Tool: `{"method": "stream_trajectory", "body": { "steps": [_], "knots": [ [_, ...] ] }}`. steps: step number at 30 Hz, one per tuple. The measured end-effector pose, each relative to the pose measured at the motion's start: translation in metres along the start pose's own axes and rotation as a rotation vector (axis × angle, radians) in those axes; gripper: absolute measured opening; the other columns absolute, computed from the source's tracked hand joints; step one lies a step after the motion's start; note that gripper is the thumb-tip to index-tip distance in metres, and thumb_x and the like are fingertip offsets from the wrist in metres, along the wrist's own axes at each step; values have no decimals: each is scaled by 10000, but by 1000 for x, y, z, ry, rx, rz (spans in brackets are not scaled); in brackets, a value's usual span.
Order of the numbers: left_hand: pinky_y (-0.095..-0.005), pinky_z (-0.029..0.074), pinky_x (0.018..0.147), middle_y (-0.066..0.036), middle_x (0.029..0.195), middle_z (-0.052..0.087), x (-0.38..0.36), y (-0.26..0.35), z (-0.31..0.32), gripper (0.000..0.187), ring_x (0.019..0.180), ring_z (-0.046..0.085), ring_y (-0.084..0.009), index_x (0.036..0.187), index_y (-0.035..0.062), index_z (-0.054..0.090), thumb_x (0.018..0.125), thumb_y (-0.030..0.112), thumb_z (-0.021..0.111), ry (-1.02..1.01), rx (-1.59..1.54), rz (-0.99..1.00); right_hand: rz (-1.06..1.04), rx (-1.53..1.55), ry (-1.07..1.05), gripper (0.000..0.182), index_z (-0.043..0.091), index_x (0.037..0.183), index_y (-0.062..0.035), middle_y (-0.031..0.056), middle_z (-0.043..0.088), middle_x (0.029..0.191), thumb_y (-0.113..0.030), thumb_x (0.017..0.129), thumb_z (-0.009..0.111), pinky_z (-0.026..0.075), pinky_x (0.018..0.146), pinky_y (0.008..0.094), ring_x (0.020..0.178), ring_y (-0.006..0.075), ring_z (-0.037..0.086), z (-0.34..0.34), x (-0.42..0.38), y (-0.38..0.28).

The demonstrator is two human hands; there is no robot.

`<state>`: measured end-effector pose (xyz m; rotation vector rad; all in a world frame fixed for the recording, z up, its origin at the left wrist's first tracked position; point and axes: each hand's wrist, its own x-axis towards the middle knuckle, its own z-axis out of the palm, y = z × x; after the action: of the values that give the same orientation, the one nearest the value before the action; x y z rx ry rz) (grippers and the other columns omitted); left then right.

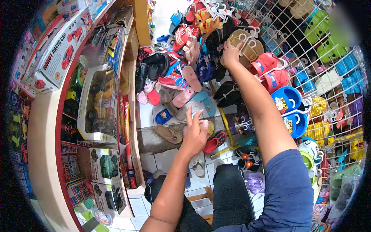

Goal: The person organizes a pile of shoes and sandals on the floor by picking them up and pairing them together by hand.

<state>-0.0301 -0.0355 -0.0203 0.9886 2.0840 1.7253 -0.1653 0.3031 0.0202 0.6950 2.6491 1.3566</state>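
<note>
My right hand reaches out to the grid rack, its fingers closed at the edge of a pair of tan slippers on white plastic hangers. Just below that pair hang red clogs and blue slippers. Nearer to me, my left hand is raised above the floor with fingers apart and nothing in them. Beneath and beside it lie a brown flip-flop, a red and black shoe and a grey slipper.
A big heap of children's footwear covers the tiled floor ahead. On the left stands a shelf with boxed toys, including a toy car box. A white wire grid full of slippers runs along the right. My knees are bent low.
</note>
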Motion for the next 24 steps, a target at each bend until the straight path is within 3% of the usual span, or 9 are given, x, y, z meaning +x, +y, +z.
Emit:
{"method": "stream_trajectory", "body": {
  "steps": [3,6,8,10,12,14,18,22,24],
  "knots": [
    [-395,484,872,-308,1481,126,0,4,-4,477,991,616,-327,1343,-1,377,983,311,410,-53,-80,-60,37,102,-89,430,577,1291,-168,34,298,1518,-286,884,506,82,1016,765,1442,227,137,-31,-5,-7],
    [-394,489,881,-308,1482,117,0,6,-5,484,1029,602,-327,1355,-1,354,980,297,418,-62,-90,-114,-31,448,-102,550,598,1227,-113,108,325,1500,-478,815,588,123,1045,714,1430,283,183,-67,-28,-17],
    [-427,473,919,-307,1485,99,1,-5,0,526,1026,598,-390,1363,-7,333,954,297,465,-50,-113,-131,-126,854,-166,600,604,1177,-61,191,498,1350,-528,801,589,321,1038,567,1301,335,420,-80,-54,-33],
    [-467,409,1000,-328,1469,138,1,-6,3,543,1187,467,-482,1367,-22,319,922,248,476,-19,0,-202,-309,1273,-356,561,584,1160,-12,239,620,1127,-473,841,558,466,903,444,1061,380,595,-104,-109,-36],
    [-490,361,1033,-338,1447,193,0,-17,10,569,1255,347,-510,1364,-28,322,879,218,489,-54,133,-175,-511,1445,-170,446,623,938,67,295,632,938,-360,896,498,480,813,464,901,413,629,-87,-172,-72],
    [-513,313,1065,-348,1426,247,4,-31,16,597,1323,228,-539,1362,-33,325,836,187,502,-77,269,-140,-441,1497,-324,434,620,905,75,313,617,923,-314,946,433,467,792,493,872,444,613,-86,-221,-87],
    [-557,216,1104,-312,1369,393,-10,-40,21,696,1376,89,-522,1353,-25,377,698,161,521,-514,491,-217,-132,1626,-365,396,629,899,46,304,617,886,-284,964,418,470,760,483,847,440,615,-75,-282,-90],
    [-550,249,1075,-253,1338,471,-22,-34,12,574,1353,198,-514,1280,11,496,730,173,513,-659,405,-53,-125,1550,-485,343,639,899,12,269,636,877,-271,944,450,483,743,459,829,407,632,-66,-302,-91],
    [-549,270,1053,-260,1275,525,-26,-17,3,516,1273,369,-474,1232,19,536,742,180,523,-640,411,-281,-126,1557,-422,323,641,892,14,258,645,873,-261,922,476,484,764,464,835,409,631,-65,-309,-93]
  ]
}}
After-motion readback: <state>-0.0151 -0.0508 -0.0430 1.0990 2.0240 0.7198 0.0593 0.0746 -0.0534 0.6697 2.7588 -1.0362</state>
